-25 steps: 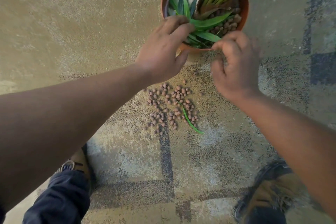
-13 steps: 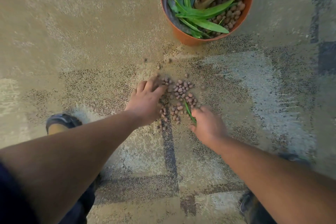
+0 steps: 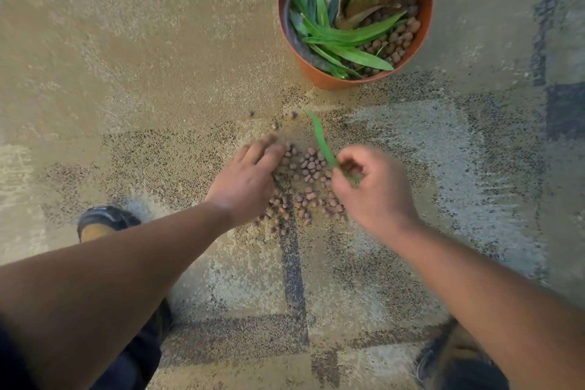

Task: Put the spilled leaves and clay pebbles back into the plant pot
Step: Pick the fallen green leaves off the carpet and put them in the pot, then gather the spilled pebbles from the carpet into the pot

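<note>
An orange plant pot [image 3: 319,73] stands at the top, holding a green plant, loose leaves and brown clay pebbles. On the carpet below it lies a patch of spilled clay pebbles [image 3: 308,168]. My left hand [image 3: 245,180] rests on the left side of the patch, fingers stretched over the pebbles. My right hand [image 3: 373,187] pinches one long green leaf [image 3: 321,139] at its lower end; the leaf points up toward the pot. A few stray pebbles [image 3: 275,125] lie between the patch and the pot.
The floor is a beige carpet [image 3: 126,57] with dark grey stripes. My left shoe [image 3: 101,220] is at the left and my right shoe [image 3: 443,355] at the lower right, both close to the spill.
My right hand has taken the green leaf off the pebbles and lifted it, tip now pointing to the pot. My left hand stays on the pebbles. Before that, both hands came down from the pot.
</note>
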Tool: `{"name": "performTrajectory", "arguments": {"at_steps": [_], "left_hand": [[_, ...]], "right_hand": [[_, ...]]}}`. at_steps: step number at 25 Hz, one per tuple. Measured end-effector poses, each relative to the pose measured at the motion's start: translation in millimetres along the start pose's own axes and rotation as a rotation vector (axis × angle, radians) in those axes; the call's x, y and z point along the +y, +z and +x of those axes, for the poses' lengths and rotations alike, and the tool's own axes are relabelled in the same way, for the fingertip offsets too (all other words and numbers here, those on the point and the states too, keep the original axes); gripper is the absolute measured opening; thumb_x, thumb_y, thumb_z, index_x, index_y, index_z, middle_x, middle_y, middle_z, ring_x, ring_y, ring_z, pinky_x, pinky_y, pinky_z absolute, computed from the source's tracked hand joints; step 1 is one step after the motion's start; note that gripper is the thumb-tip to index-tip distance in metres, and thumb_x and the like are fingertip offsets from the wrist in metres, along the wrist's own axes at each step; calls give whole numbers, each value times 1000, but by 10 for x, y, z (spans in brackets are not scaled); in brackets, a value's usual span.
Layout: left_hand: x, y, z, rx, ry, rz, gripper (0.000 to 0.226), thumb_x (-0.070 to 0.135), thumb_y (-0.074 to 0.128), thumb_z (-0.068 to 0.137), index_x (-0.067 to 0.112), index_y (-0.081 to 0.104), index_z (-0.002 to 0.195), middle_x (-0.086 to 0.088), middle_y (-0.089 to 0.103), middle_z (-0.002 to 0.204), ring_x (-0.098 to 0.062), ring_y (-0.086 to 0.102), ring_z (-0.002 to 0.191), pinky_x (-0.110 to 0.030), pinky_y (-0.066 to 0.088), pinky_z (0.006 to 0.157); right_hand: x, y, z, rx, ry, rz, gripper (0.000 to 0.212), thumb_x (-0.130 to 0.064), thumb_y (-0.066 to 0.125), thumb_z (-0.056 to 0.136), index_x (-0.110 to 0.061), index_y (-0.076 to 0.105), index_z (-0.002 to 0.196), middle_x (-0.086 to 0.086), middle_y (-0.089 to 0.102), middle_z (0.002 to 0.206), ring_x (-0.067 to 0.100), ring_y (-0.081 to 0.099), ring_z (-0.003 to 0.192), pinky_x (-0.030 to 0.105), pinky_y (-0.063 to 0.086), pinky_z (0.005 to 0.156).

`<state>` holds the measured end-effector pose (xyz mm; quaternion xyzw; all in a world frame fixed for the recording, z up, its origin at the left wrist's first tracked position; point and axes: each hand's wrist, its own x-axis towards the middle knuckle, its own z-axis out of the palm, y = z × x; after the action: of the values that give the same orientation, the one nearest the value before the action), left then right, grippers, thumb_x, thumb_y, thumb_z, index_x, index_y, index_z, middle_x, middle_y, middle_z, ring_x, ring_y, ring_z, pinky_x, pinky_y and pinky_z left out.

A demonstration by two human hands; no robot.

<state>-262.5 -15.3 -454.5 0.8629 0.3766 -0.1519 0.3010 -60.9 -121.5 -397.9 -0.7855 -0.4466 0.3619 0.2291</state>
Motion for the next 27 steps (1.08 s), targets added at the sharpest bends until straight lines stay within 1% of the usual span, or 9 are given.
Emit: {"name": "performTrajectory", "arguments": {"at_steps": [4,7,10,13,19,21,23,25,27], "left_hand": [[340,-507,324,432,100,-215,49,19,56,93,20,42,140,-5,34,151,-26,30,139,-46,29,118],[508,-875,669,552,141,-108,44,25,52,97,17,50,140,-9,40,154,-33,29,146,-52,29,119],[490,-984,815,443,109,40,43,33,44,104,16,50,143,-7,43,156,-32,20,154,-55,24,122],[376,-913,792,301,125,148,51,39,40,107,16,38,152,-4,33,163,-26,6,158,-51,16,124],[311,-910,808,294,171,164,59,37,42,105,16,28,158,-5,27,166,-27,5,158,-51,20,125],[243,-885,769,303,223,142,64,29,45,103,16,20,161,-6,18,169,-28,4,158,-54,21,125],[164,-780,664,315,196,80,75,19,50,99,22,10,162,-7,7,170,-31,3,157,-56,17,126],[46,-613,523,282,35,4,82,16,55,96,28,7,161,-5,4,169,-34,3,155,-56,9,126],[-139,-421,367,157,-116,23,82,23,58,97,27,5,160,-6,9,168,-36,4,155,-55,6,126]], "right_hand": [[-260,-540,498,352,-251,-145,17,-19,62,96,-10,73,105,8,73,99,25,68,91,43,58,80],[-260,-788,860,312,-247,-316,23,-21,60,98,-13,75,113,10,73,112,30,65,104,47,55,86],[-242,-786,1089,260,-281,-454,27,-21,55,101,-14,75,117,10,74,115,36,63,105,46,53,83],[-181,-710,1228,216,-251,-521,27,-16,54,102,-12,74,121,13,74,116,38,59,103,44,50,80],[-223,-585,1260,265,-248,-371,33,-16,60,99,-10,68,130,10,70,130,31,62,119,36,47,102],[-243,-536,1120,356,-295,-374,30,-12,56,99,-8,70,125,10,68,128,32,59,117,33,44,96],[-219,-417,865,414,-346,-326,19,-8,58,96,-9,72,109,12,67,112,29,58,104,25,38,82],[-133,-204,550,300,-225,-183,13,-5,63,93,-13,71,100,6,64,106,19,57,97,17,41,80],[2,49,239,115,62,-30,19,-4,65,91,-19,68,102,-1,61,109,14,59,96,25,55,88]]}}
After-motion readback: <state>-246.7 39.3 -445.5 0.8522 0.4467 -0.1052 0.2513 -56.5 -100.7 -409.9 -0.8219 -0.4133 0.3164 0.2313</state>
